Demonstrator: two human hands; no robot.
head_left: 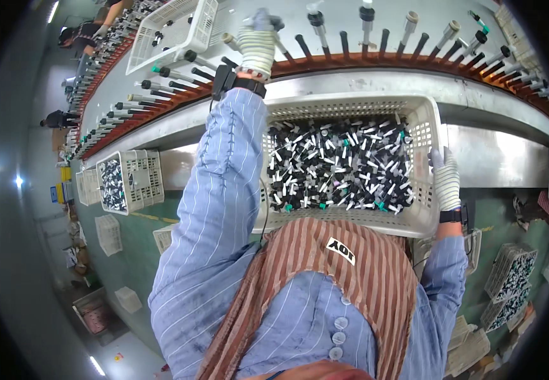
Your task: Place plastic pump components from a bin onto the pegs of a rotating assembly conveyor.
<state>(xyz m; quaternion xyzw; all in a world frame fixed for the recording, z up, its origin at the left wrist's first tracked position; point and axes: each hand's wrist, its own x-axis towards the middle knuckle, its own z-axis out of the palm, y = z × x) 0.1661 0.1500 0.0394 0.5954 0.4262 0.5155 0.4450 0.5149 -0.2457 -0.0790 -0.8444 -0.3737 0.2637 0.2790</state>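
Observation:
My left hand [257, 50], in a striped white knit glove, reaches over the far side to the row of upright pegs. Its fingers are bent together around something dark at the tips, too blurred to name. My right hand [446, 180], gloved alike, is closed on the right rim of a large white plastic basket [350, 223]. Inside lie a great many small black-and-white plastic pieces [341, 164], a few with green parts. Beside my left hand stand dark pegs [303, 47], several of them topped with white, grey or beige sleeves [411, 22].
The pegs run along a curved brown track [375, 61] on a metal bench. A smaller white basket [201, 28] with a few black pieces sits beyond it. Filled baskets [149, 177] stand at left and right. Other people [59, 119] are farther along the line.

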